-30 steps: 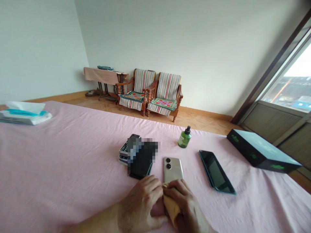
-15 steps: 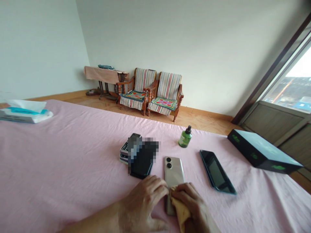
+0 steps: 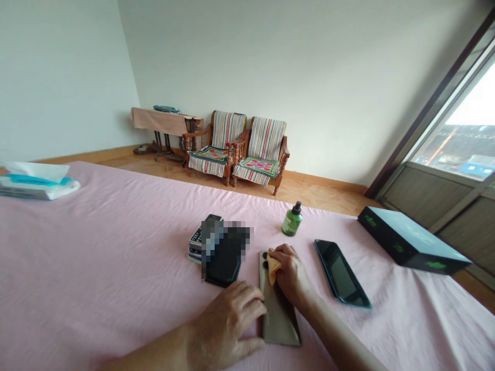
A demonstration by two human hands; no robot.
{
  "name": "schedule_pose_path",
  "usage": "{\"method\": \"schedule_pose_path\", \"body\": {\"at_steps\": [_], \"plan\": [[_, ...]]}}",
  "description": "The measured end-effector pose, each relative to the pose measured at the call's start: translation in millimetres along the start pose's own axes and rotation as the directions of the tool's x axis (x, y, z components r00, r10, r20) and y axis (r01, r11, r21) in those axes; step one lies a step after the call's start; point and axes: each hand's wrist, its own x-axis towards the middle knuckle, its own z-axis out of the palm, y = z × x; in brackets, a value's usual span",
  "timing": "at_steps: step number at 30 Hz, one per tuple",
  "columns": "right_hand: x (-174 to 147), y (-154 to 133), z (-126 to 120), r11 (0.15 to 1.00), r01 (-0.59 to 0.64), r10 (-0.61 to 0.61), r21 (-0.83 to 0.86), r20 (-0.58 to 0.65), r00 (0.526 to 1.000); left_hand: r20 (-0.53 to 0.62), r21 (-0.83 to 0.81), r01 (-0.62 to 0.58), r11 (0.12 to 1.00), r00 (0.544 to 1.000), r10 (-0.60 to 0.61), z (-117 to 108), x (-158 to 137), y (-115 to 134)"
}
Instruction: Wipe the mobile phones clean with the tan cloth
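A beige smartphone (image 3: 279,319) lies back up on the pink cloth, its two round camera lenses at the far end. My right hand (image 3: 291,273) is closed round a yellow cloth (image 3: 274,267) and presses it on the phone's back beside the lenses. At the phone's left edge rests my left hand (image 3: 228,322), palm down, fingertips touching the edge and thumb spread apart. Just beyond that hand lies a dark phone (image 3: 224,263), partly blurred out. Several keypad phones (image 3: 196,242) are stacked to its left.
A green spray bottle (image 3: 292,221) stands beyond the phone. To the right lie a black-framed tablet-like device (image 3: 344,275) and a black box (image 3: 410,242). A tissue pack (image 3: 38,186) sits at far left on the pink-covered surface (image 3: 116,247). Two armchairs (image 3: 255,149) stand by the wall.
My right hand has slid the yellow cloth from the phone's near half up to the lens end. My left hand stays at the phone's left edge. The view has shifted slightly.
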Motion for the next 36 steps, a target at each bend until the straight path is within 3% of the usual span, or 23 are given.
{"method": "schedule_pose_path", "body": {"at_steps": [5, 12, 17, 22, 29, 32, 36], "plan": [[-14, -5, -2, 1.000, -0.002, 0.002, 0.003, -0.014, 1.000, -0.014, -0.015, 0.006, 1.000, 1.000, -0.006, 1, -1, 0], [-70, -13, -12, 0.996, 0.038, -0.043, 0.082, 0.052, 0.998, -0.033, -0.037, 0.005, 0.999, 0.999, -0.006, 2, 1, 3], [-98, -13, -14, 0.979, 0.113, -0.127, 0.172, 0.071, 0.989, 0.004, -0.021, 0.085, 0.996, 0.996, -0.085, 3, 4, 9], [-66, -8, -22, 0.990, 0.041, -0.055, 0.134, 0.100, 0.994, -0.046, -0.014, 0.079, 0.997, 0.996, -0.079, 8, 5, 10], [-2, 21, -6, 0.997, 0.030, -0.029, 0.069, -0.014, 0.999, -0.073, 0.021, 0.044, 0.999, 0.996, -0.042, 7, 5, 8], [-3, 25, -4, 0.997, 0.033, -0.031, 0.067, -0.024, 0.999, -0.057, 0.060, 0.053, 0.997, 0.997, -0.049, 5, 5, 10], [-35, 13, -14, 0.997, 0.035, -0.034, 0.069, -0.014, 0.999, -0.054, 0.081, 0.047, 0.996, 0.998, -0.043, 5, 3, 9]]}}
